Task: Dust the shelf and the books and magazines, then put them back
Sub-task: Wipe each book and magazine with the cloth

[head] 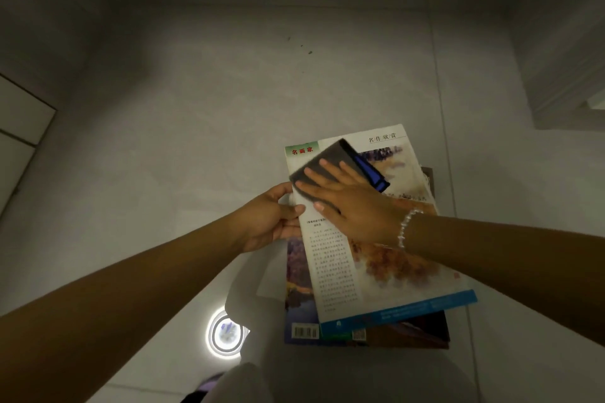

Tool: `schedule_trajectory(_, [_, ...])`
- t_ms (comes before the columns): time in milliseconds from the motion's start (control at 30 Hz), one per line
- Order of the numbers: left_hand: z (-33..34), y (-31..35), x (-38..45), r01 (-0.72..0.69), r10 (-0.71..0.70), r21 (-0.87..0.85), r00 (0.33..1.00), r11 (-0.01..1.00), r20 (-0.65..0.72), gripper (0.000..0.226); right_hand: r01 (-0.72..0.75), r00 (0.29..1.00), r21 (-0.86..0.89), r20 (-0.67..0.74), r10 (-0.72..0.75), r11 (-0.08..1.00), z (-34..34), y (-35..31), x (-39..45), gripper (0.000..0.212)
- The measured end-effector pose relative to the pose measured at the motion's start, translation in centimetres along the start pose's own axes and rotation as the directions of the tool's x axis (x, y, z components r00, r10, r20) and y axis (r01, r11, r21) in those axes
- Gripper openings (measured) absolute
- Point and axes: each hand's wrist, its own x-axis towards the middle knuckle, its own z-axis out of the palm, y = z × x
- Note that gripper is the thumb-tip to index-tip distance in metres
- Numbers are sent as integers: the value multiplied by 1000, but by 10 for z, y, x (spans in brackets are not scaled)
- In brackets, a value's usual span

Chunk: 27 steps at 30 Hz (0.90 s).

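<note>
A magazine (pixel 386 258) with a painting, Chinese text and a blue bottom strip lies tilted on top of a stack of other magazines (pixel 409 332) on the floor. My left hand (pixel 271 219) grips the magazine's left edge, thumb on top. My right hand (pixel 350 199) lies flat with spread fingers on a grey cloth with a blue edge (pixel 330 162), pressing it onto the upper left part of the page. A bead bracelet sits on my right wrist.
The stack rests on a pale glossy tiled floor (pixel 229 101) that reflects a round ceiling lamp (pixel 226 334). White cabinet fronts (pixel 19 121) stand at the left, a white unit (pixel 563 82) at the right. My pale trouser leg (pixel 242 383) shows at the bottom.
</note>
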Motion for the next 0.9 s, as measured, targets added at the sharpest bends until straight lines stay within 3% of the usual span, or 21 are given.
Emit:
schedule_trajectory(67, [-4, 1, -2, 26, -22, -59, 998, 998, 65, 43, 127, 990, 7, 58, -127, 992, 1, 3, -15, 52])
schedule_trajectory(133, [-6, 3, -3, 39, -30, -81, 993, 996, 111, 46, 162, 983, -15, 96, -160, 987, -1, 12, -20, 49])
schedule_trajectory(334, [-2, 7, -3, 38, -29, -59, 991, 998, 134, 42, -212, 977, -85, -21, 211, 974, -14, 26, 13, 52])
schedule_trajectory(534, [-2, 5, -5, 59, -53, -105, 997, 993, 61, 34, 57, 996, -44, 74, -54, 997, -2, -1, -3, 50])
schedule_trajectory(767, [0, 3, -1, 47, -46, -69, 999, 997, 19, 40, -107, 994, -163, -19, 106, 981, -10, 26, -8, 52])
schedule_trajectory(901, [3, 1, -1, 27, -27, -2, 999, 1000, -18, 36, 143, 989, -199, 62, -133, 970, 7, 11, -51, 50])
